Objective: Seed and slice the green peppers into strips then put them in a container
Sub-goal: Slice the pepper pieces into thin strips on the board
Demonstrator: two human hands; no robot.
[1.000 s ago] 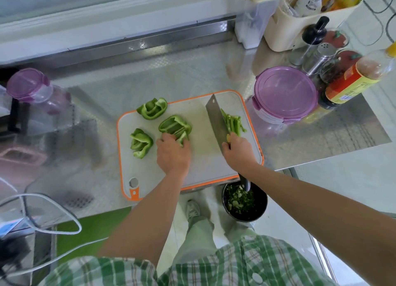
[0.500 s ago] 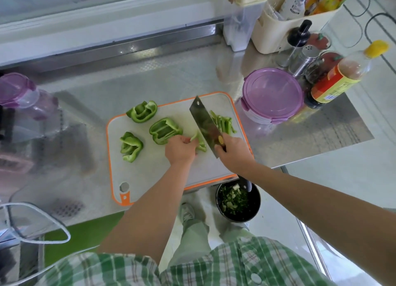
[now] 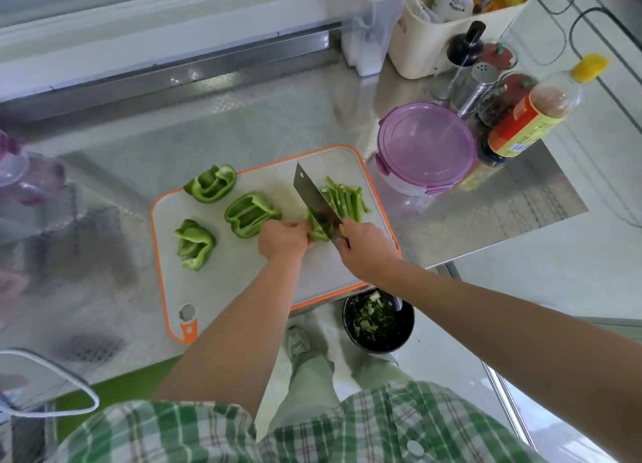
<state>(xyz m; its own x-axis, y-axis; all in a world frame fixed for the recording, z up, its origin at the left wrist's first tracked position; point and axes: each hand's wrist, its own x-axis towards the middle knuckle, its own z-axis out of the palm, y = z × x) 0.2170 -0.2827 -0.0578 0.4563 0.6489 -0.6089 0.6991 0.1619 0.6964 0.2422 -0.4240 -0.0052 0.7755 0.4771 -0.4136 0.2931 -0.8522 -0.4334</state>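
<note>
On the white, orange-rimmed cutting board (image 3: 243, 275), my left hand (image 3: 283, 237) holds down a green pepper piece (image 3: 317, 229) with curled fingers. My right hand (image 3: 366, 248) grips the cleaver (image 3: 314, 203), whose blade stands against that piece. Cut pepper strips (image 3: 345, 200) lie in a pile just right of the blade. Three seeded pepper pieces rest on the board's left half: one in the middle (image 3: 250, 213), one at the back (image 3: 211, 183), one at the left (image 3: 194, 243). A round container with a purple lid (image 3: 426, 146) stands right of the board.
A black bowl of pepper scraps (image 3: 378, 320) sits below the counter edge near my feet. Bottles, shakers and a cream caddy (image 3: 451, 35) crowd the back right, with an oil bottle (image 3: 535, 111). A purple-lidded jar (image 3: 21, 174) stands at far left.
My left hand carried a pepper piece from the middle of the board rightward to the blade. The cleaver tilted and came against the piece. The camera shifted slightly.
</note>
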